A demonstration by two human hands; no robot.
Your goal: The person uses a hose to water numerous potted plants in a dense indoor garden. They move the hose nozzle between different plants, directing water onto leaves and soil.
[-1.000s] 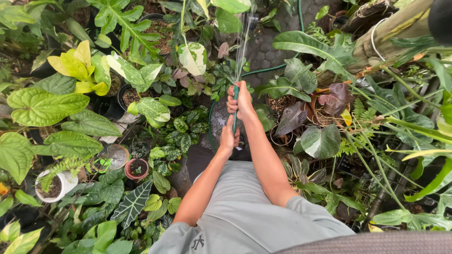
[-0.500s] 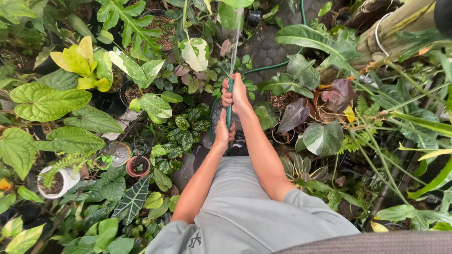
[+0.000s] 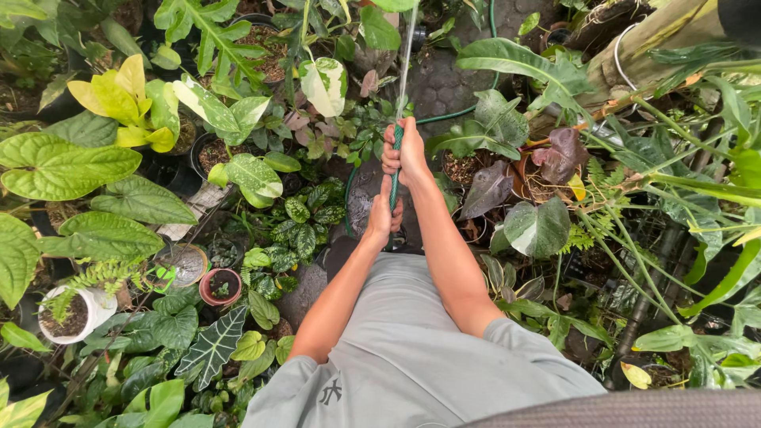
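Crowded pots flanking hose

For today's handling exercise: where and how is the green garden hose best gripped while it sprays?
Probably as shown: right hand wrapped around the green hose just behind its spraying end, left hand lower on the straight stretch. Its slim round body suits closing the fingers around it from the side.

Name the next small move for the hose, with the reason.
Probably tilt the thin green garden hose slightly left: both hands, right hand ahead of left hand, aim the water stream straight ahead onto the dark paving, not the potted plants.
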